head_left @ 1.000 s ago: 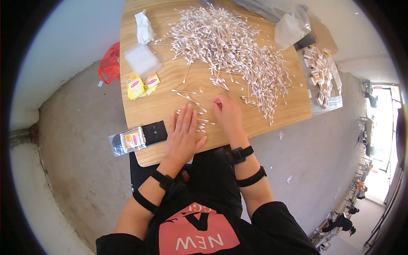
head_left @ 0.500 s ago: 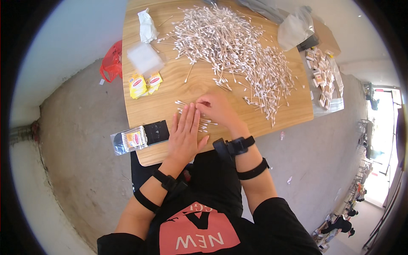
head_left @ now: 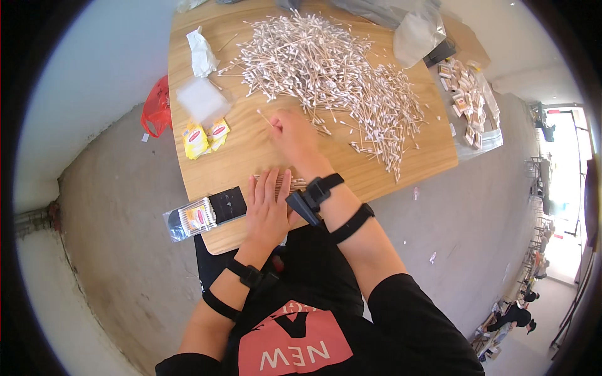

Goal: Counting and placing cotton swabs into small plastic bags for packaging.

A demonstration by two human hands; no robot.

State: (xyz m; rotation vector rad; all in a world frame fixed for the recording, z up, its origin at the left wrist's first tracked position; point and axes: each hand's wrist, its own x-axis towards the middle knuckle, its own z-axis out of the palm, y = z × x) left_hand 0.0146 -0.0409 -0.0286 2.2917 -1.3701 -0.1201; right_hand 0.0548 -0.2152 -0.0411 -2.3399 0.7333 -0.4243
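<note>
My left hand (head_left: 268, 208) lies flat, fingers stretched out, over a small row of cotton swabs (head_left: 296, 183) near the front edge of the wooden table (head_left: 376, 169). Parts of those swabs are hidden beneath it. Farther forward, my right hand (head_left: 293, 136) is closed in a pinch, and a single cotton swab (head_left: 263, 117) sticks out from its fingertips toward the far left. A large heap of loose cotton swabs (head_left: 307, 56) spreads just beyond that hand. Beside my left hand lies a black flat piece (head_left: 227, 203) with a clear bag of cotton swabs (head_left: 197, 217) at its end.
Yellow cards (head_left: 195, 141), a stack of clear plastic sleeves (head_left: 204, 100) and a crumpled white wrapper (head_left: 201, 53) lie along the left edge. Small packs (head_left: 467, 100) sit on a plastic sheet at right. A red bag (head_left: 155, 106) is on the floor.
My right hand has moved away from the left hand, forward and slightly left, with a cotton swab now showing at its fingertips. My left hand remains flat over the small row.
</note>
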